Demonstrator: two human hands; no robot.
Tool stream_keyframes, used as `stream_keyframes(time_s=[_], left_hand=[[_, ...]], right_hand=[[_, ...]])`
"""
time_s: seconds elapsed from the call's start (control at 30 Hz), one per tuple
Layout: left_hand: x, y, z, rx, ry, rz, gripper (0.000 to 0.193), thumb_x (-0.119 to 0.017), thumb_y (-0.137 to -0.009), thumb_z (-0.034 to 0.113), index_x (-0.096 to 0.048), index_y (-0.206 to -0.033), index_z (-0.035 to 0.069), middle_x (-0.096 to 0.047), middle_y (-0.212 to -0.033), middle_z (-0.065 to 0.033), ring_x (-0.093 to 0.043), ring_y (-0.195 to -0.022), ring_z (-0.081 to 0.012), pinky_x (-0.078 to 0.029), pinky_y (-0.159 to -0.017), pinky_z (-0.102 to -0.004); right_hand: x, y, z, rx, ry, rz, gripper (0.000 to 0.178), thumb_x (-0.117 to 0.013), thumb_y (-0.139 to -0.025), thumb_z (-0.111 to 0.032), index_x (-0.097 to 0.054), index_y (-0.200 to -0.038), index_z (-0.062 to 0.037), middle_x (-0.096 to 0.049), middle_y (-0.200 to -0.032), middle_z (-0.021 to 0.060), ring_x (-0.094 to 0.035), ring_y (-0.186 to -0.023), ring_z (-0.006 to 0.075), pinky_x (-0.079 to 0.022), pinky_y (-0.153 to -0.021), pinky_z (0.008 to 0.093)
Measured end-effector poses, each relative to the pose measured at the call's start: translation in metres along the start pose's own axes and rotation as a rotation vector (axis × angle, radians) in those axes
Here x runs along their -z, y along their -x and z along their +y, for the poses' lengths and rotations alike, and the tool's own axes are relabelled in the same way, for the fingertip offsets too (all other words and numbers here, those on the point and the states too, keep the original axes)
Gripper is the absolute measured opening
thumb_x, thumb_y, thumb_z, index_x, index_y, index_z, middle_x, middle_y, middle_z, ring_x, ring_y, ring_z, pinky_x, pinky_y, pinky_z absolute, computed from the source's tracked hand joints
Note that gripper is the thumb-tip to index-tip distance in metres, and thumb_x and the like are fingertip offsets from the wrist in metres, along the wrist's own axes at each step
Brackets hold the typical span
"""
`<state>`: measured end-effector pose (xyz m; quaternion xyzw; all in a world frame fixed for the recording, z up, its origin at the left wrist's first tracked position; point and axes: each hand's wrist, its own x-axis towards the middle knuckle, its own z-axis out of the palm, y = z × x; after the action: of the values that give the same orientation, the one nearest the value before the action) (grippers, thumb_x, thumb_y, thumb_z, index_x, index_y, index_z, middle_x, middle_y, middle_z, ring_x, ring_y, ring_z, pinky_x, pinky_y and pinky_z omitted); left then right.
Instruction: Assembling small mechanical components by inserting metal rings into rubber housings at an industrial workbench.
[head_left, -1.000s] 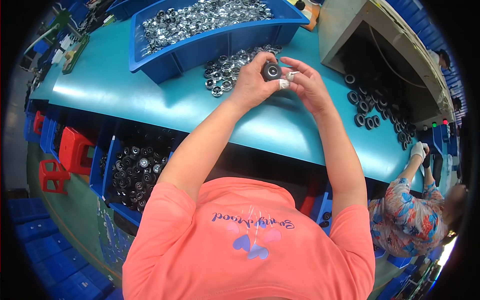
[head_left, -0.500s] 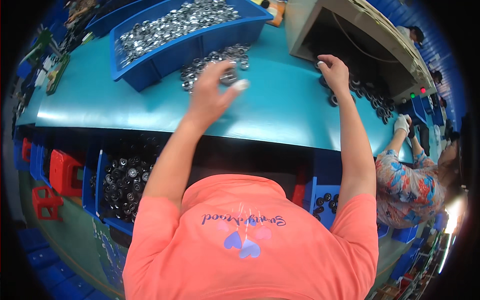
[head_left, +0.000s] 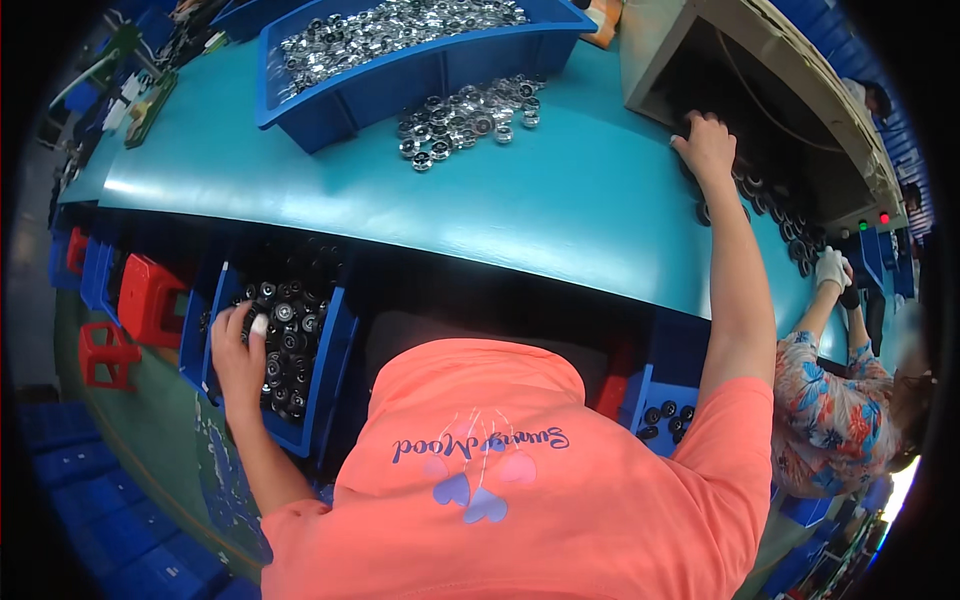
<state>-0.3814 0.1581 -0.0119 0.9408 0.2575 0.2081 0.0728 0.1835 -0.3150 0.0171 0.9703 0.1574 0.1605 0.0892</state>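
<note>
Over the blue bin (head_left: 338, 350) below the table edge, my left hand (head_left: 238, 350) has its thumb and fingers closed around a black wheel (head_left: 253, 318), partly hidden by them. Many black wheels (head_left: 290, 345) with pale hubs fill that bin. On the far right of the table, my right hand (head_left: 710, 150) bends its fingers down at the mouth of a beige box-shaped machine (head_left: 655, 62). What those fingers hold, if anything, is hidden in shadow. Small dark wheels (head_left: 795, 235) lie in a band beside the machine.
A big blue tray (head_left: 400, 88) of shiny clear-and-silver wheels stands at the back, with a loose pile of wheels (head_left: 470, 118) before it. Another blue bin (head_left: 648, 395) holds black wheels. Red stools (head_left: 150, 300) stand at left. A co-worker's gloved hand (head_left: 830, 270) is at right.
My left hand has left the silver pile and come down to the bin of black wheels. My right hand stays near the machine. The view has shifted a little.
</note>
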Motion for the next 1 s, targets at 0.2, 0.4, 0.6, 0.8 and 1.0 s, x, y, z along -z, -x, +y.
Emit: stream_keyframes(time_s=[0.2, 0.4, 0.6, 0.8, 1.0], left_hand=[[-0.049, -0.105, 0.169, -0.133, 1.130, -0.147, 0.024, -0.059, -0.100, 0.012, -0.069, -0.119, 0.001, -0.069, -0.100, -0.0100, -0.064, -0.087, -0.0165, -0.053, -0.077, -0.0303], [-0.104, -0.196, 0.292, 0.084, 1.679, -0.876, 0.048, -0.038, -0.110, 0.039, -0.043, -0.149, 0.011, -0.064, -0.111, -0.0124, -0.065, -0.087, -0.0203, -0.058, -0.072, -0.0349], [-0.157, -0.228, 0.299, -0.012, 2.240, -0.880, 0.043, -0.039, -0.111, 0.031, -0.052, -0.141, 0.003, -0.066, -0.115, -0.0185, -0.065, -0.091, -0.0210, -0.056, -0.077, -0.0340], [-0.167, -0.238, 0.288, -0.004, 2.305, -0.838, 0.043, -0.041, -0.110, 0.031, -0.049, -0.142, 0.003, -0.064, -0.121, -0.0219, -0.064, -0.095, -0.0232, -0.055, -0.084, -0.0365], [-0.171, -0.238, 0.287, -0.026, 2.327, -0.846, 0.042, -0.041, -0.110, 0.030, -0.049, -0.141, 0.003, -0.062, -0.125, -0.0234, -0.064, -0.098, -0.0256, -0.055, -0.086, -0.0392]], right_hand=[[0.030, 0.018, -0.035, 0.096, -0.650, 0.068, 0.052, -0.084, -0.074, -0.027, -0.067, -0.119, -0.0080, -0.068, -0.112, 0.0137, -0.067, -0.105, 0.0284, -0.054, -0.092, 0.0406], [0.101, 0.063, -0.156, 0.442, -1.307, 0.074, 0.049, -0.082, -0.073, -0.010, -0.063, -0.118, -0.0061, -0.065, -0.115, 0.0077, -0.065, -0.102, 0.0206, -0.054, -0.091, 0.0332], [0.071, 0.036, -0.159, 0.126, -1.955, -0.245, 0.042, -0.069, -0.085, -0.005, -0.064, -0.127, -0.0040, -0.064, -0.124, 0.0092, -0.063, -0.106, 0.0182, -0.052, -0.094, 0.0335], [0.037, 0.034, -0.180, 0.214, -1.144, -0.111, 0.041, -0.075, -0.083, -0.011, -0.070, -0.123, -0.0124, -0.065, -0.114, 0.0111, -0.061, -0.105, 0.0247, -0.051, -0.092, 0.0373], [0.017, 0.036, -0.190, 0.371, -0.929, 0.087, 0.041, -0.079, -0.079, -0.012, -0.071, -0.119, -0.0125, -0.065, -0.105, 0.0106, -0.060, -0.103, 0.0312, -0.050, -0.093, 0.0416]])
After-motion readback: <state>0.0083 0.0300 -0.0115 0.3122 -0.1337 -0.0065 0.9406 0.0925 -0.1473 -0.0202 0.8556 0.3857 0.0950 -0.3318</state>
